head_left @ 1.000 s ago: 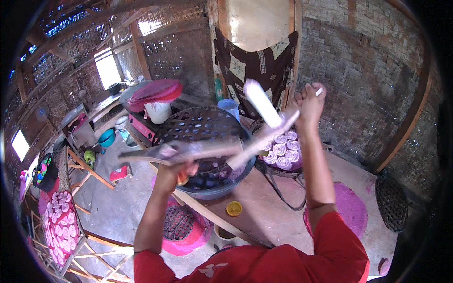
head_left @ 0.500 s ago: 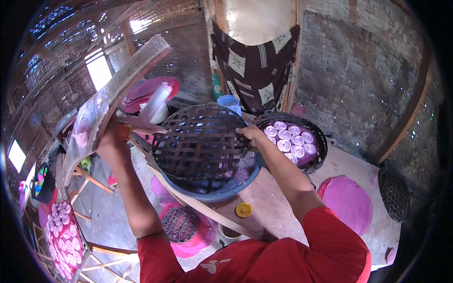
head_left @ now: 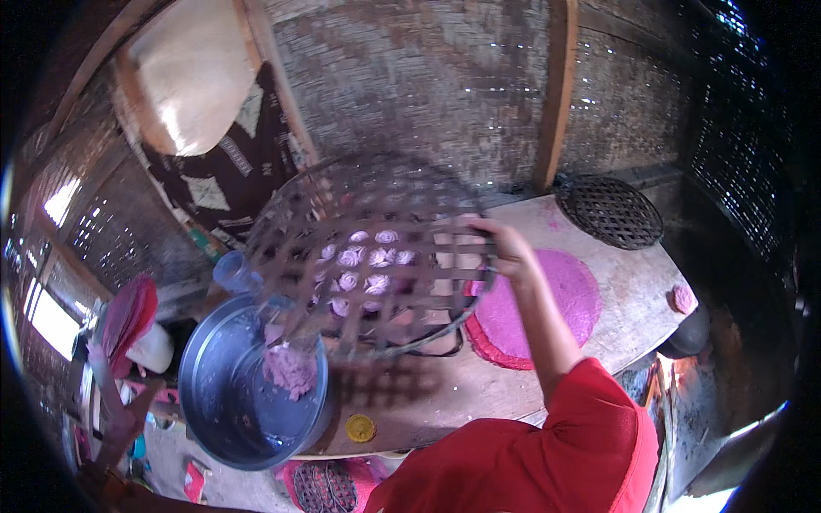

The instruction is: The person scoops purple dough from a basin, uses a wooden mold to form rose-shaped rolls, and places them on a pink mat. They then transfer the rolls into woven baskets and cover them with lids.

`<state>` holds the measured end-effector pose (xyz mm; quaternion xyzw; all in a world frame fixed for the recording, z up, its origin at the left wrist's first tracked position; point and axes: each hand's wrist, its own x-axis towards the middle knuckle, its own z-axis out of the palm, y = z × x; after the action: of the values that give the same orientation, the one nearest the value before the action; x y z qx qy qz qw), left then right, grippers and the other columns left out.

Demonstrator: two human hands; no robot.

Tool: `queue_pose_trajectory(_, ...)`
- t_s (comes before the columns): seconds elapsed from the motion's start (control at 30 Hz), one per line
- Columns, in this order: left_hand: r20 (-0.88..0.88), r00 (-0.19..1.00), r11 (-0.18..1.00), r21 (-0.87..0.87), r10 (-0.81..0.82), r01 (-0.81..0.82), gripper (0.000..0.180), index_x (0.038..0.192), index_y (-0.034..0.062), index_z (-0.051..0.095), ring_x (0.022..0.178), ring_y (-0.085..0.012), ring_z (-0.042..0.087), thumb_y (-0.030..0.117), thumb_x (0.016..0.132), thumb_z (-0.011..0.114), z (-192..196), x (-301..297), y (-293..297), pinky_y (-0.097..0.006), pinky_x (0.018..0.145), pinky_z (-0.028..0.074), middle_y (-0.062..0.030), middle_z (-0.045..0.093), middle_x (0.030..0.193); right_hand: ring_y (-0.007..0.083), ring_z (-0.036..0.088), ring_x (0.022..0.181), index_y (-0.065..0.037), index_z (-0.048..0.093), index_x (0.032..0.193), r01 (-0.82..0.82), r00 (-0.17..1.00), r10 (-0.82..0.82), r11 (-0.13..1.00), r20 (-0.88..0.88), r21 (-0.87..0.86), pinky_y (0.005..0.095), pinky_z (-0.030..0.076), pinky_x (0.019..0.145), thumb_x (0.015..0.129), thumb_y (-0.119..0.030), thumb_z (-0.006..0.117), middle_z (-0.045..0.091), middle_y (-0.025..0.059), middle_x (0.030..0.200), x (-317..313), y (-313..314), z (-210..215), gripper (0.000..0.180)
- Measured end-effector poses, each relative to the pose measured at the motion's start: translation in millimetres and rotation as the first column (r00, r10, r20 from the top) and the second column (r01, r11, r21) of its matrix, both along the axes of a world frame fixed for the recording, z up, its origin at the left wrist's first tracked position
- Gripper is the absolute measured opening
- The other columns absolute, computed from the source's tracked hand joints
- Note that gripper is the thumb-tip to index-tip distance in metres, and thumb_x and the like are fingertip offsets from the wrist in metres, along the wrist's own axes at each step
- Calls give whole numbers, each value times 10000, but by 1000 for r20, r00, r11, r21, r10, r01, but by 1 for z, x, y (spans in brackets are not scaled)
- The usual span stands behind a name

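While the right hand (head_left: 505, 248) lifts the woven tray (head_left: 368, 256) by its rim, fingers clenched on the edge, the tray hangs tilted above the table (head_left: 445, 385). Seen through its lattice: pale pink rosettes (head_left: 359, 269) below it. Blue basin (head_left: 244, 389) sits at the table's left end, a lump of pink dough (head_left: 291, 369) inside. Pink mat (head_left: 539, 308) lies just right of the tray; a dark round grate (head_left: 609, 211) beyond it. Left hand not in view.
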<state>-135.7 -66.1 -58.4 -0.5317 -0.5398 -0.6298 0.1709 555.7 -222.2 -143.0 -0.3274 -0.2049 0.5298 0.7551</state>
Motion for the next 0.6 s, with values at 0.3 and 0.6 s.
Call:
queue_pose_trajectory(0.3, -27, 1000, 991, -135, 9, -13, 258, 964, 15, 696, 730, -165, 606, 238, 838, 667, -39, 19, 30, -319, 643, 488, -61, 674, 880, 214, 653, 740, -71, 589, 1057, 951, 253, -967, 248, 4, -186, 354, 535, 658, 922, -125, 599, 650, 75, 946, 213, -213, -144, 145)
queue_pose_trajectory(0.6, 31, 996, 976, -198, -85, 90, 243, 934, 24, 688, 658, -162, 591, 244, 832, 678, -61, 55, 33, -322, 581, 479, -52, 661, 820, 242, 574, 1085, -72, 437, 1378, 729, 684, -675, 616, 277, -298, 328, 464, 922, 905, -276, 658, 525, 91, 1303, 194, -101, -104, 561)
